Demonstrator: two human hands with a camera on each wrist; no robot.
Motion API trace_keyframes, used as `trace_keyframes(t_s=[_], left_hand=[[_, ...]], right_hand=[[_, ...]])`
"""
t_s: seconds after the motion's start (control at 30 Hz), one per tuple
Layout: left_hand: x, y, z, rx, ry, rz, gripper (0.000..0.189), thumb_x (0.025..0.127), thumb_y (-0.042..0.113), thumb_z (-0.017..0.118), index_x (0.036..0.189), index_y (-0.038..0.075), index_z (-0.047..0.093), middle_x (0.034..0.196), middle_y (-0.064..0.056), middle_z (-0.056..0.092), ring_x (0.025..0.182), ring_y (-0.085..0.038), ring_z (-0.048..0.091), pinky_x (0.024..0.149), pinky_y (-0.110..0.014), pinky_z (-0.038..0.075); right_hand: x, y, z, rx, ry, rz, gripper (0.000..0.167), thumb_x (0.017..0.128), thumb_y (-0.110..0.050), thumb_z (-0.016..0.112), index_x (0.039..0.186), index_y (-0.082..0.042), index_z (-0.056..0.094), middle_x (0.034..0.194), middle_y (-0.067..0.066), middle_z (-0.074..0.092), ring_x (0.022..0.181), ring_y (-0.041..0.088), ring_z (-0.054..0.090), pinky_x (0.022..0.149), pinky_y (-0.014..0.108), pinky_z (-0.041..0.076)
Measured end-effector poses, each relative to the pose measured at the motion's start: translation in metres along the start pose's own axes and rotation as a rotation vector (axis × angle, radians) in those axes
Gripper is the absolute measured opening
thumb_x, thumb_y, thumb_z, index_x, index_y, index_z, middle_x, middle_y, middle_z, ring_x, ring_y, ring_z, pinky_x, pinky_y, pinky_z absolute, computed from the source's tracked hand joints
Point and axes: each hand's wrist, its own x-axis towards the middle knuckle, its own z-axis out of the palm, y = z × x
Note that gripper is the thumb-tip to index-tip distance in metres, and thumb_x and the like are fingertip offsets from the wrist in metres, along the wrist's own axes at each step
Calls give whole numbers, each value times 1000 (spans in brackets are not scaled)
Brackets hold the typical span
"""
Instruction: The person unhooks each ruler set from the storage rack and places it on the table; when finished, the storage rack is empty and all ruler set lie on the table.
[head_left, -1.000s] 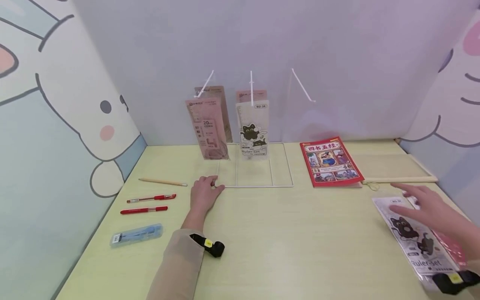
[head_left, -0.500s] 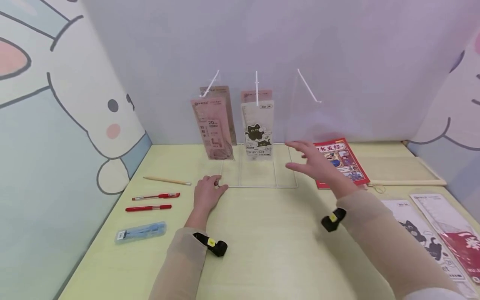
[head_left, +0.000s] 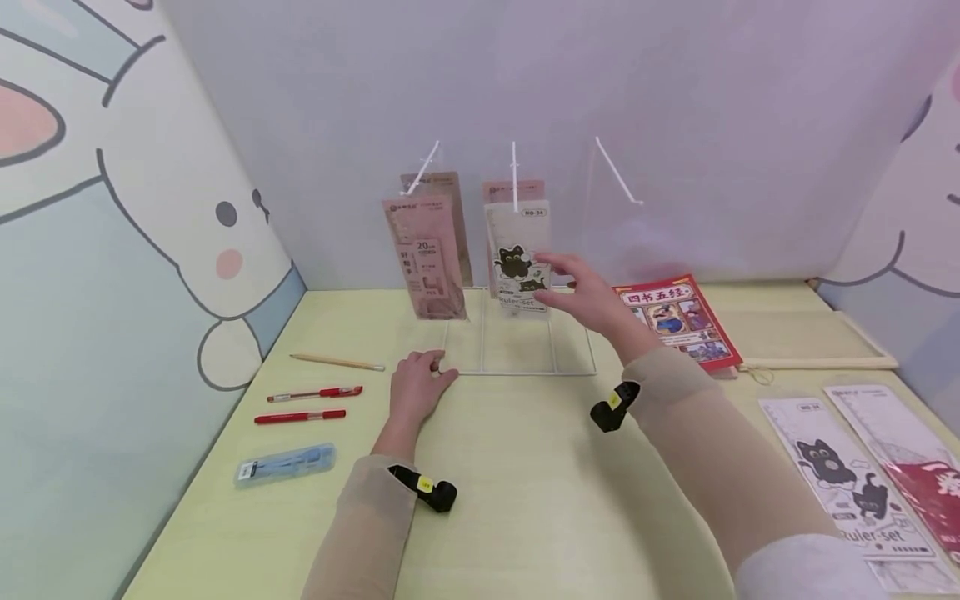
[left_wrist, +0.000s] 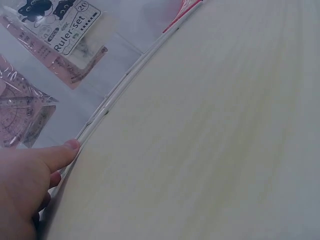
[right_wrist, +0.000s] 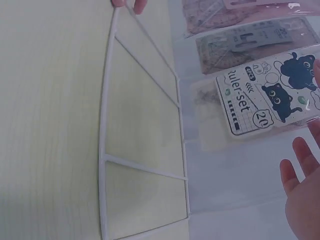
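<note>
A white wire display rack (head_left: 517, 372) stands on the table with hooks on top. My left hand (head_left: 416, 387) grips the front left corner of its base; in the left wrist view the thumb (left_wrist: 70, 145) lies along the wire with fingers curled beneath. From the middle hook hangs a white ruler-set packet (head_left: 519, 258) with black cats, in front of a pink packet (head_left: 513, 192). My right hand (head_left: 592, 300) is at that packet's right edge, thumb and fingers spread and overlapping it in the head view. A pink ruler packet (head_left: 429, 258) hangs from the left hook.
The right hook (head_left: 618, 171) carries nothing. A red book (head_left: 682, 321) lies right of the rack, beside a cream cloth-like panel (head_left: 795, 337). Another cat ruler-set packet (head_left: 840, 479) lies at right. At left are a pencil (head_left: 337, 362), red pens (head_left: 300, 417) and a blue case (head_left: 285, 464).
My right hand has left the cat packet lying at the right and moved left to the one on the middle hook. My left hand stays on the rack corner.
</note>
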Motion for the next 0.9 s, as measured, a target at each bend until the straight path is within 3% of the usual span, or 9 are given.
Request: trace_keyframes(t_s=[0.1, 0.23, 0.33, 0.43, 0.9], left_hand=[[0, -1, 2, 2, 7, 0, 48, 87, 41, 64, 127, 13, 59, 99, -4, 56, 96, -27, 47, 83, -43, 37], [0, -4, 3, 3, 19, 5, 48, 87, 42, 64, 126, 13, 60, 97, -3, 55, 94, -27, 47, 82, -43, 37], [0, -5, 2, 1, 20, 11, 48, 87, 42, 64, 125, 13, 60, 96, -3, 54, 94, -27, 47, 82, -43, 37], [-1, -4, 1, -1, 18, 12, 48, 87, 41, 64, 125, 13, 60, 97, -3, 54, 93, -27, 47, 81, -43, 37], [-2, -4, 4, 2, 34, 26, 49, 86, 42, 64, 125, 12, 60, 97, -3, 55, 94, -28, 48, 82, -43, 37]], right_hand=[[-6, 1, -5, 61, 36, 62, 58, 86, -35, 67, 139, -26, 43, 139, 7, 36, 126, 29, 37, 100, 49, 34], [-13, -4, -12, 102, 107, 112, 56, 86, -32, 69, 136, -23, 44, 125, 11, 37, 113, 29, 44, 86, 48, 43], [-16, -10, -15, 81, 170, 111, 55, 85, -28, 70, 134, -21, 46, 114, 10, 37, 98, 24, 40, 75, 41, 41], [-20, -15, -17, 69, 208, 99, 53, 84, -26, 71, 132, -19, 49, 110, 9, 35, 94, 23, 34, 73, 40, 36], [-48, -30, -28, 23, 197, 71, 47, 84, -21, 71, 128, -20, 53, 111, 8, 41, 90, 23, 40, 68, 37, 42]])
